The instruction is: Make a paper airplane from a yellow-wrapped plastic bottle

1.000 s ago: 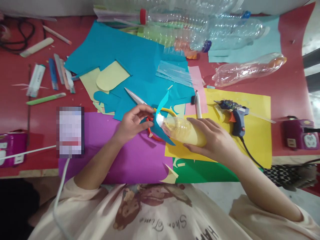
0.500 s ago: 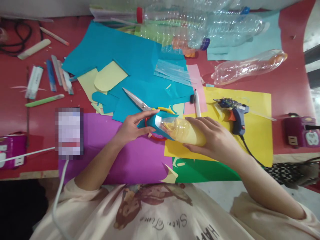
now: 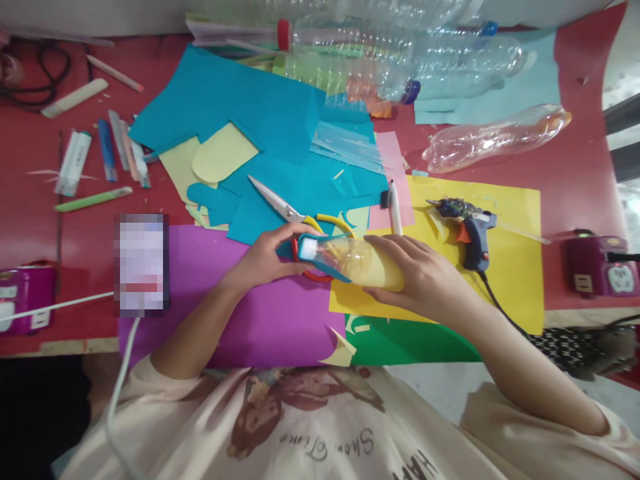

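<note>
My right hand (image 3: 420,273) is wrapped round a clear plastic bottle (image 3: 363,260) whose lower part is covered in pale yellow. The bottle lies tilted with its white cap (image 3: 309,249) pointing left. A blue paper strip (image 3: 300,241) bends around the cap and back along the neck on both sides. Thumb and fingers of my left hand (image 3: 267,259) press the strip from either side near the cap. Under the bottle rest scissors (image 3: 280,203) with yellow and red handles, their blades pointing up and left; the bottle partly hides the handles.
A hot glue gun (image 3: 475,233) lies on yellow paper (image 3: 515,267) at right. Several clear bottles (image 3: 465,60) are at the back. Left are a phone (image 3: 141,265) with a cable, and pens and cutters (image 3: 105,150). Purple paper (image 3: 225,320) lies in front, a white marker (image 3: 395,208) mid-table.
The blue strip, earlier standing out loosely to both sides of the cap, is now folded down along the bottle's neck. My left fingers have closed in around it. The bottle has shifted slightly left.
</note>
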Demonstrator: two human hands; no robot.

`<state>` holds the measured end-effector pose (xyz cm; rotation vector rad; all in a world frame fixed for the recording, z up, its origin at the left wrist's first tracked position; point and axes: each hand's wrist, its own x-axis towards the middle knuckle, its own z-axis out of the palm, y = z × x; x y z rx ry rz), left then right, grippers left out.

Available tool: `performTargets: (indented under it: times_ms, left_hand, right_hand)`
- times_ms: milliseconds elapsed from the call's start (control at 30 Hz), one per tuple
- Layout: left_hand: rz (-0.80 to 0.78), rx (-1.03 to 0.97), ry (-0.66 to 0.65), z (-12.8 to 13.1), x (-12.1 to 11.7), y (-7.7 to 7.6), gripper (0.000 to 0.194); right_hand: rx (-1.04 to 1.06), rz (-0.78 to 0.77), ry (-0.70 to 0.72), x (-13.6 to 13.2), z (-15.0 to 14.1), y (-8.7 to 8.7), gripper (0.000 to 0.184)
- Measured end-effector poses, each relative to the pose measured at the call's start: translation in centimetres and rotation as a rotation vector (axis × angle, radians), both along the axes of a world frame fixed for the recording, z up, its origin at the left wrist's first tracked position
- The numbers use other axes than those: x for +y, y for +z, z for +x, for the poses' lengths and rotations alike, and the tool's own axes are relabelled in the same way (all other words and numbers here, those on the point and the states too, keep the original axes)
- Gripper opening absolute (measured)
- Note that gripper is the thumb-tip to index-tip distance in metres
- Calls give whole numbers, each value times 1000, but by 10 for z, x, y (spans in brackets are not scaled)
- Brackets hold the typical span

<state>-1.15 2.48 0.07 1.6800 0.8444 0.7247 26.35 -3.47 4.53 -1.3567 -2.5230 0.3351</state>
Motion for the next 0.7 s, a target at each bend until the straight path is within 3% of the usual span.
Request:
performTargets:
  times_ms: [233, 400, 700]
  left_hand:
    - [28, 11, -98, 3, -3, 5, 53]
    - [72, -28, -86, 5, -5, 2, 49]
    - [117, 38, -60, 7, -5, 1, 52]
  right_hand:
    - [-26, -26, 41, 6, -9, 2, 51]
    - [-52, 5, 44, 11, -14, -1, 51]
    - [-56, 32, -4, 15, -35, -6, 83]
